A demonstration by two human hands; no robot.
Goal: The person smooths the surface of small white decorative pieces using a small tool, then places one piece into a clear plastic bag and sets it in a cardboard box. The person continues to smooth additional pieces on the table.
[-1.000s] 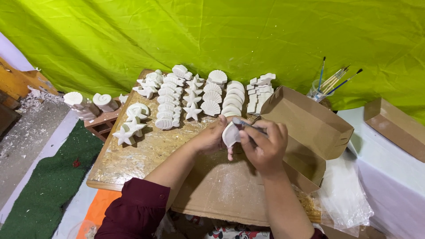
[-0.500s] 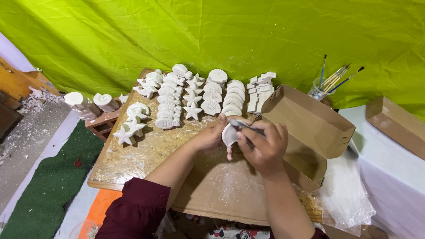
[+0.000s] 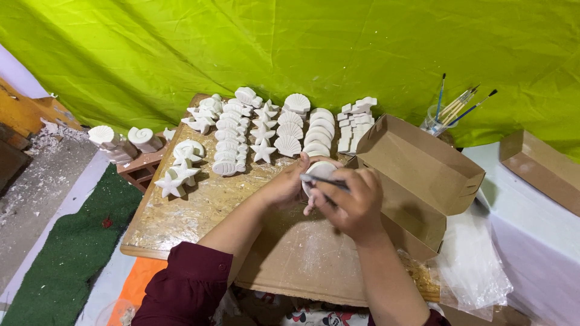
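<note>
Your desk [image 3: 199, 211] carries rows of white plaster casts [image 3: 284, 124], shells and stars, lined up along its far edge, and these look finished. The open cardboard box [image 3: 417, 163] at your right shows nothing packed inside. Your left hand [image 3: 287, 184] cups one round white cast [image 3: 318, 172] above the desk, its grip closed around it, while your right hand [image 3: 353, 202] pinches a thin dark tool [image 3: 323, 181] against its face; I judge this piece partway trimmed.

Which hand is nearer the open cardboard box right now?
Right. The right hand, holding a thin tool over the white cast piece, sits right beside the open cardboard box; the left hand holds the piece from its far side.
</note>
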